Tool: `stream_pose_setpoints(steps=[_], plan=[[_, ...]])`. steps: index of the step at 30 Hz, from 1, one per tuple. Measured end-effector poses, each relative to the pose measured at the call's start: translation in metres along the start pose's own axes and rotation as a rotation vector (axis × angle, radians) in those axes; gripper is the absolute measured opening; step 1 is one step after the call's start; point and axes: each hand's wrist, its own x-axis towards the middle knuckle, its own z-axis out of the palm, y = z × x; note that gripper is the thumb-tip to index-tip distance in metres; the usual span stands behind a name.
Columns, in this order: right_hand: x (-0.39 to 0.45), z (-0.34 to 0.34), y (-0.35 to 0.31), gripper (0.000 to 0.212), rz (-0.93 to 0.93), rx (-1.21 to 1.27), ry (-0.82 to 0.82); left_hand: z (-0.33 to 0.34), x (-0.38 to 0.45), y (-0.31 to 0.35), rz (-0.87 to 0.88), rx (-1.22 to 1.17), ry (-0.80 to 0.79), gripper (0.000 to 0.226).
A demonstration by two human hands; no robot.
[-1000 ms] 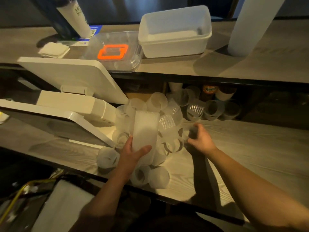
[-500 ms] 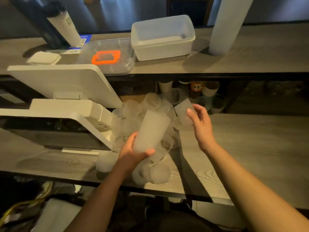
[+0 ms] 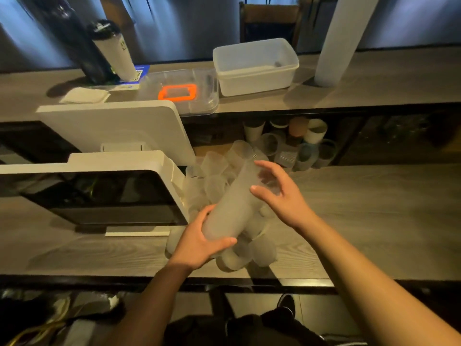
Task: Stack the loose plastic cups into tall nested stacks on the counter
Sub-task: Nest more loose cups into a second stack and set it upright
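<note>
Both forearms reach in from the near edge, converging toward the middle of the scene. The left hand (image 3: 199, 242) sits nearer and lower, its fingers and thumb curled round the lower end of a stack of nested cups (image 3: 232, 203), thumb lying across the near side. The right hand (image 3: 284, 196) is farther and to the right, palm turned left, fingers spread and lightly bent, the thumb tip touching the stack's side; the fingertips hover by its far end.

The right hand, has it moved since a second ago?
Yes. The right hand left the loose cups near the counter and came to the stack top.
</note>
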Motion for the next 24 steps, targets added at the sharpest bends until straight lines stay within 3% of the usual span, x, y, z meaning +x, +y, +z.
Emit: stream_pose_setpoints(steps=[4,7,10,12,16,21,24], plan=[[-0.009,0.018,0.000,0.058,0.057,-0.006,-0.105,-0.009,-0.006,-0.007,0.027,-0.022,-0.023,0.081],[-0.014,0.035,0.001,0.072,0.106,0.031,-0.159,-0.012,-0.006,-0.014,0.031,-0.026,-0.017,0.084],[-0.015,0.045,0.005,0.063,0.143,0.075,-0.169,-0.016,-0.006,-0.021,0.023,0.004,-0.029,0.083],[-0.017,0.049,0.011,0.058,0.177,0.117,-0.142,-0.018,-0.006,-0.026,-0.001,0.011,-0.038,0.085],[-0.027,0.047,0.032,0.069,0.300,0.211,0.078,-0.019,-0.007,-0.028,-0.072,-0.116,-0.040,0.102],[-0.060,0.035,0.081,0.059,0.382,0.044,0.041,-0.013,-0.012,-0.029,-0.072,-0.171,-0.003,0.102],[-0.077,0.031,0.108,0.066,0.411,-0.038,-0.049,-0.007,-0.016,-0.030,-0.076,-0.203,0.018,0.091]])
